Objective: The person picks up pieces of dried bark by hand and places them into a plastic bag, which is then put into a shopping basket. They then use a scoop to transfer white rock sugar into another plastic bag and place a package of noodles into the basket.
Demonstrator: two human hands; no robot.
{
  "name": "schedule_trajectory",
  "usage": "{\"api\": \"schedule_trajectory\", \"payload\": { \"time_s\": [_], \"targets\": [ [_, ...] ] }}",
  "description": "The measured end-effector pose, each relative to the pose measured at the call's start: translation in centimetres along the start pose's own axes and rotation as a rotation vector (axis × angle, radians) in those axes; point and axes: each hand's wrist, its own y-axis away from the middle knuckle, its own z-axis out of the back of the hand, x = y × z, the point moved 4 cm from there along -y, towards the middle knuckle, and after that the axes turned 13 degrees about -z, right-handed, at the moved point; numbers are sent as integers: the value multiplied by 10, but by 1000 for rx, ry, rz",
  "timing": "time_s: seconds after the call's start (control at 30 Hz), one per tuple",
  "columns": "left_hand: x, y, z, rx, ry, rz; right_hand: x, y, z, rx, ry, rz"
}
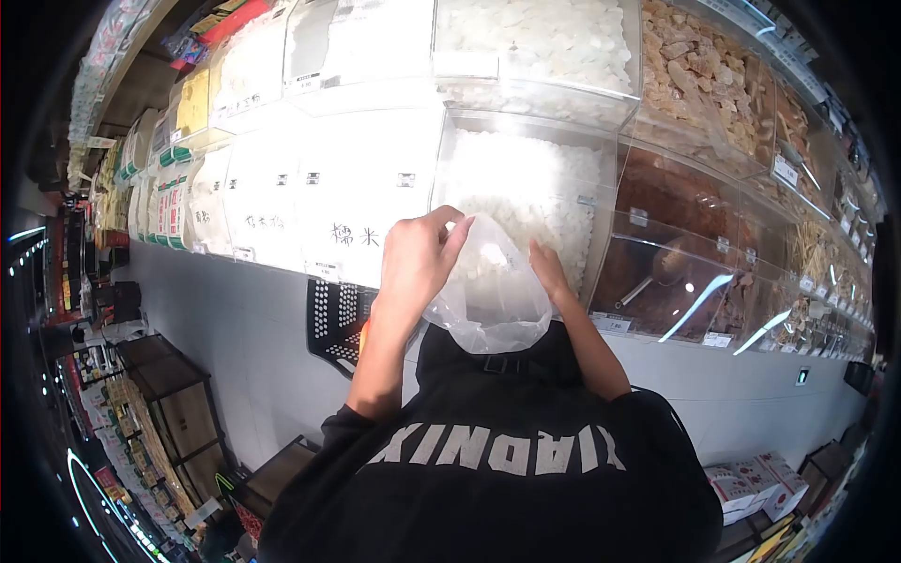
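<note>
My left hand [424, 253] pinches the rim of a clear plastic bag [496, 310] between thumb and fingers. The bag hangs open in front of my body and looks thin and crinkled; whether anything lies inside it is hard to tell. To its right, my right hand [551, 272] reaches over the near part of a clear bin, with its visible fingers stretched out and slightly apart. Part of that hand is hidden beside the bag. White crystal lumps [572, 202], like rock sugar, fill this bin.
Another bin of white lumps [535, 38] stands behind. Brown lumps [694, 75] and a bin with a scoop [666, 267] lie to the right. Glare whitens the left bins, one lid marked with handwriting [355, 235]. A black perforated basket [333, 319] sits below them.
</note>
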Motion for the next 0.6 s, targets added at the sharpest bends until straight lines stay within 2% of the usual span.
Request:
{"api": "schedule_trajectory", "payload": {
  "time_s": [0.03, 0.27, 0.33, 0.43, 0.5, 0.57, 0.6],
  "targets": [
    [6, -3, 3, 6, 24, 27, 9, 11, 0, 81, -170, -121],
    [37, -8, 1, 10, 264, 89, 10, 27, 2, -85, -177, -75],
    [41, -8, -3, 25, 307, 96, 5, 36, 7, -58, -192, -45],
    [48, -6, -7, 30, 406, 125, -4, 62, 15, -114, -168, -96],
    [51, -4, -12, 28, 471, 142, -12, 81, 25, -80, -191, -112],
    [54, -1, -16, -48, 645, 197, -7, 107, 34, -45, -216, -129],
    [55, 0, -18, -46, 648, 201, 10, 131, 44, -4, -255, -257]
  ]
}}
